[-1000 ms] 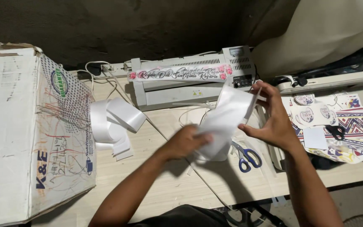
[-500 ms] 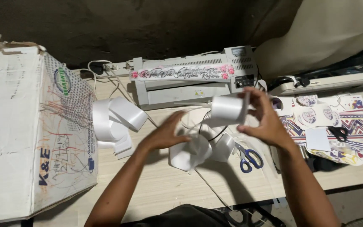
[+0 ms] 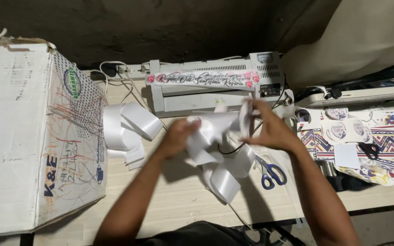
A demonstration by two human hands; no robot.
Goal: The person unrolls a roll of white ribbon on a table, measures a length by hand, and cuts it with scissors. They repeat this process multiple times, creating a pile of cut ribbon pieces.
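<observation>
My left hand and my right hand hold a wide white satin ribbon stretched between them above the wooden table. Loose loops of the same ribbon hang down and rest on the table under my hands. Blue-handled scissors lie just right of those loops, below my right wrist. Behind my hands stands a grey laminator with a printed flowered strip across its top.
A big white cardboard box fills the left side. More white ribbon coils lie beside it. Printed patterned sheets and round stickers with black scissors cover the right. Cables run behind the laminator.
The ribbon bundle was lowered from in front of the laminator and spread; my hands moved apart, pulling a length taut between them while loops dropped to the table.
</observation>
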